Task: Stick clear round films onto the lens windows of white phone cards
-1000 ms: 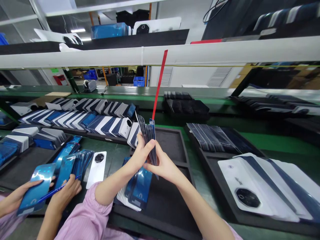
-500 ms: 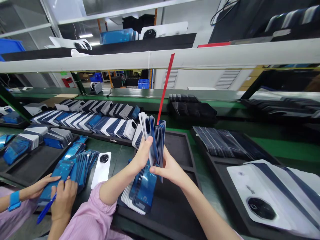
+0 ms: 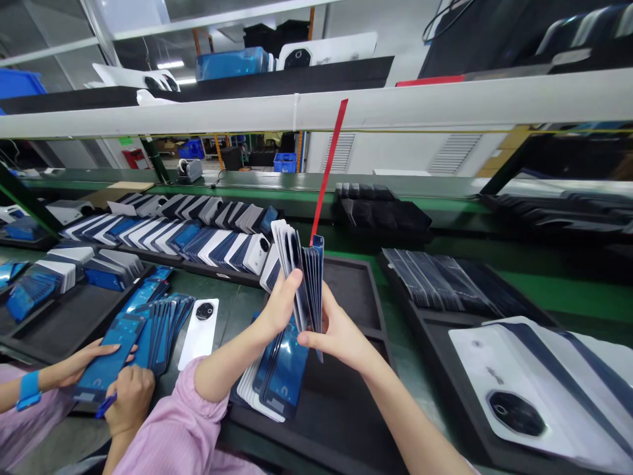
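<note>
Upright before me, both hands hold a bunch of thin phone back covers [image 3: 311, 274]. My left hand [image 3: 283, 300] is closed on the white covers at the left side, thumb across their face. Around the dark covers at the right my right hand [image 3: 341, 326] is closed, thumb low on the near side. A narrow gap parts the two groups at the top. Below my hands, a pile of blue-filmed and white covers [image 3: 284, 376] lies in a black tray [image 3: 341, 422].
At left, a co-worker's hands [image 3: 126, 396] hold a blue-filmed cover and a blue pen. A single white cover [image 3: 199, 333] lies on the green bench. Rows of covers [image 3: 148, 237] stand behind. More covers fill a tray [image 3: 420, 349] at right. A shelf rail [image 3: 445, 92] crosses above.
More white covers have separated toward my left hand, and the dark group at right looks thinner. The co-worker's pen hand has moved down, away from the blue-filmed cover.
</note>
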`<state>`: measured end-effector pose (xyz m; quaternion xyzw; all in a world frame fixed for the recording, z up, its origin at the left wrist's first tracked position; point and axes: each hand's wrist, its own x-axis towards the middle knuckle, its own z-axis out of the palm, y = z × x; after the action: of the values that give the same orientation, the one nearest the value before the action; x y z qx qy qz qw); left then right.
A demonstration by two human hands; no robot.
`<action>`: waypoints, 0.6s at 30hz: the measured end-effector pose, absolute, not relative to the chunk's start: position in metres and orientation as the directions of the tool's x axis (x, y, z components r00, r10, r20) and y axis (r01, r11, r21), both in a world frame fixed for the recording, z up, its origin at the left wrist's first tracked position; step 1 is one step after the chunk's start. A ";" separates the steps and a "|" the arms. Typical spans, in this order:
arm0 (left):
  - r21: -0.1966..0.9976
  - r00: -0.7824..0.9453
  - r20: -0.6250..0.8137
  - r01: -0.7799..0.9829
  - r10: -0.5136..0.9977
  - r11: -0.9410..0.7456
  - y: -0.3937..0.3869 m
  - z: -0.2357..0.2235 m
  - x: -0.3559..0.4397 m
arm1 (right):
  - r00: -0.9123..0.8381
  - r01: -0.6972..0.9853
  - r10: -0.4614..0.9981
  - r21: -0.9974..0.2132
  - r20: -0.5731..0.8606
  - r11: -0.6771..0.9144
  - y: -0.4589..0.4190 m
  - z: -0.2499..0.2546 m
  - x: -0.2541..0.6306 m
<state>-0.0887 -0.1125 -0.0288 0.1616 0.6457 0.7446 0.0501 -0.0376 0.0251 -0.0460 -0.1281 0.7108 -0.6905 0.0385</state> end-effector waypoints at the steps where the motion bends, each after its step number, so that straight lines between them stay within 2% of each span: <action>1: 0.975 -0.943 0.175 0.127 0.283 -0.182 -0.113 -0.028 -0.089 | -0.963 -0.135 -0.234 -0.991 0.131 0.003 0.025 -0.046 -0.038; 7: 0.960 -0.948 0.149 0.071 0.280 -0.270 -0.113 -0.024 -0.086 | -0.969 -0.078 -0.237 -0.996 0.064 0.052 0.026 -0.040 -0.035; 14: 0.931 -0.926 0.055 -0.087 0.373 -0.354 -0.113 -0.022 -0.088 | -0.962 -0.109 -0.247 -0.994 0.114 -0.034 0.032 -0.033 -0.034; 18: 0.943 -0.923 0.099 -0.033 0.373 -0.331 -0.111 -0.027 -0.088 | -0.977 -0.083 -0.197 -0.996 0.078 0.016 0.032 -0.029 -0.035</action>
<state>-0.0884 -0.1106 -0.0268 0.1507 0.5644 0.8017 0.1265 -0.0352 0.0323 -0.0292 -0.0984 0.7115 -0.6946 0.0410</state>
